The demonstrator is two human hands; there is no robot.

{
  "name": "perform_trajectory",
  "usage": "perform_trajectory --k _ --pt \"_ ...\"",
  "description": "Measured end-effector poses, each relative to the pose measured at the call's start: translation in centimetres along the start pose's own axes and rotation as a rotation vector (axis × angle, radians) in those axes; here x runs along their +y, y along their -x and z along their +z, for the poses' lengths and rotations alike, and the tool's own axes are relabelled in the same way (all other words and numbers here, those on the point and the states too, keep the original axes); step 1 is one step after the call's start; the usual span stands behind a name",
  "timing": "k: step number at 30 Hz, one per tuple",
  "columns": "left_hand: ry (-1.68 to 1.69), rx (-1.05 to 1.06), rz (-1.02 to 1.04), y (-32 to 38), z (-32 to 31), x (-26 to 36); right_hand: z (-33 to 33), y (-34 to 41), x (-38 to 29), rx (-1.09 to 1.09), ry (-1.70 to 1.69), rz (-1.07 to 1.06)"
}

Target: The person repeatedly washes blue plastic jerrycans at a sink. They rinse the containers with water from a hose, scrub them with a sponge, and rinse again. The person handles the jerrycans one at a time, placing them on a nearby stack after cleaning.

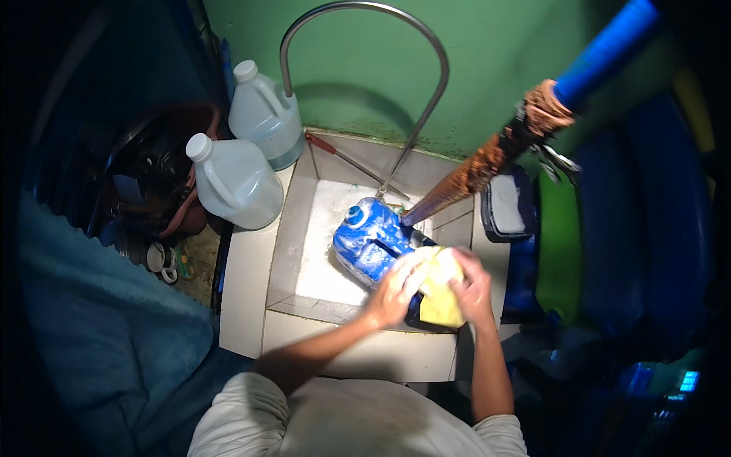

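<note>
A yellow cloth or sponge is held between my left hand and my right hand, over the near right part of a tiled sink basin. The fingers of both hands are blurred. Just left of the cloth, a blue plastic jug with a blue cap lies in the basin, streaked with white suds. A dark object beneath the cloth is mostly hidden.
Two translucent plastic jugs stand on the left ledge. A curved metal faucet arches over the basin. A wrapped pole slants in from upper right. A red-handled rod leans inside. A dark container sits right.
</note>
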State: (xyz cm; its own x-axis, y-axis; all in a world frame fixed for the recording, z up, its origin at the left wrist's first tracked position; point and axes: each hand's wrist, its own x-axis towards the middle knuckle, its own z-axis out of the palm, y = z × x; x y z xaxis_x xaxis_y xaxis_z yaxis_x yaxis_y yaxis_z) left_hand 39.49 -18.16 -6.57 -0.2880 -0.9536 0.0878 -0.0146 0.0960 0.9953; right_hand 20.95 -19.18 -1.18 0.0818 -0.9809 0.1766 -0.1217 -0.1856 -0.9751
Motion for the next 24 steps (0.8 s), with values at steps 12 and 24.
perform_trajectory --k 12,24 --pt "-0.905 -0.117 0.606 0.1 -6.9 -3.5 3.5 -3.0 3.9 -0.422 0.777 0.044" --pt "-0.967 -0.273 -0.065 3.2 -0.8 1.3 -3.8 -1.2 5.0 -0.743 0.942 -0.222"
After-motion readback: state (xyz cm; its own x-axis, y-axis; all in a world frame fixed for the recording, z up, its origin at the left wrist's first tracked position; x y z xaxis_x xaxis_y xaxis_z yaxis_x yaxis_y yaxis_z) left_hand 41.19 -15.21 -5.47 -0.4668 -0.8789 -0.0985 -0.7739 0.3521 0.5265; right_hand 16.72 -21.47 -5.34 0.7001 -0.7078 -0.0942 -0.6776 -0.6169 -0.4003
